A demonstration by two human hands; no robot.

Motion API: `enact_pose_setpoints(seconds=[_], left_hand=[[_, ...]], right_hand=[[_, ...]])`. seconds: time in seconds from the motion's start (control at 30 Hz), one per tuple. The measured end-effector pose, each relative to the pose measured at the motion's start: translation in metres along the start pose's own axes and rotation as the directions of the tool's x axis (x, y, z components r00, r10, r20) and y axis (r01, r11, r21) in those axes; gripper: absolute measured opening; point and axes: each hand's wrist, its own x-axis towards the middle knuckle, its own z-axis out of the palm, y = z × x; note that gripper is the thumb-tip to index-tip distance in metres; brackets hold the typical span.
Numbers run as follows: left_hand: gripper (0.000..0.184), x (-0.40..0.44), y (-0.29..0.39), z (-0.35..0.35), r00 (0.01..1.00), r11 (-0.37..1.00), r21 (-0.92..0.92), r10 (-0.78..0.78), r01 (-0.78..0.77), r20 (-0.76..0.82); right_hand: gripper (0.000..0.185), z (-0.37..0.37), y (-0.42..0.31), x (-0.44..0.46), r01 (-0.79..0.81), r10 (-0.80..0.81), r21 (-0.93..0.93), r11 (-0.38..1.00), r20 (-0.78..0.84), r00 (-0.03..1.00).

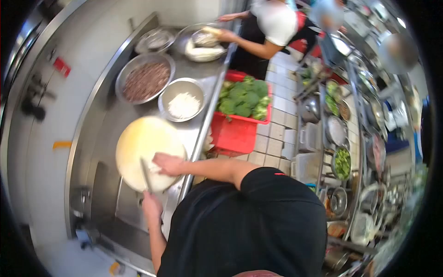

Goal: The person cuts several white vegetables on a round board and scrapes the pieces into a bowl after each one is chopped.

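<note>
Board [143, 134] mostly bare — bowls [183, 85] beside, knife [146, 175] over

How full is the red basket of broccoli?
Full, or nearly: green broccoli spreads across the red basket and reaches about up to its rim.

Bright, pale light — with glare on the steel counter [190, 132]. Everything looks slightly soft; straight lines bow outward — corners fall black.

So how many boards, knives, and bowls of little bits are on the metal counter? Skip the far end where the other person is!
Round cutting board: 1
Knife: 1
Bowls of little bits: 2 (brown-bits bowl, white-bits bowl)
Total: 4
</note>
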Motion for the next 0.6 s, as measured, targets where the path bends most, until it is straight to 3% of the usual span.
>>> enact_pose_setpoints(seconds=[0.1, 0.27, 0.4, 0.5, 0.6], left_hand=[[0.029, -0.001, -0.003, 0.002, 1.0, 0.999, -0.042, 0.011, -0.011, -0.012], [0.029, 0.004, -0.013, -0.008, 0.997, 0.998, -0.054, -0.042, 0.038, -0.072], [0.032, 0.004, -0.008, -0.01, 0.998, 0.997, 0.026, -0.066, 0.066, -0.006], [0.031, 0.003, -0.006, -0.008, 0.998, 1.0, -0.002, 0.012, -0.012, 0.06], [0.027, -0.003, -0.008, -0.014, 1.0, 0.999, -0.044, -0.025, 0.025, 0.001]], right_hand=[[0.069, 0.009, -0.001, 0.006, -0.212, 0.2, 0.171, 0.962, 0.084, 0.976], [0.075, -0.019, -0.012, -0.004, -0.026, 0.026, -0.035, 0.999, 0.004, 1.0], [0.075, 0.0, -0.003, 0.001, 0.01, -0.004, -0.14, 0.99, 0.042, 0.999], [0.073, 0.0, -0.004, 0.004, 0.023, -0.008, -0.164, 0.986, 0.09, 0.996], [0.07, -0.004, -0.011, 0.003, 0.015, 0.007, -0.24, 0.971, 0.087, 0.996]])
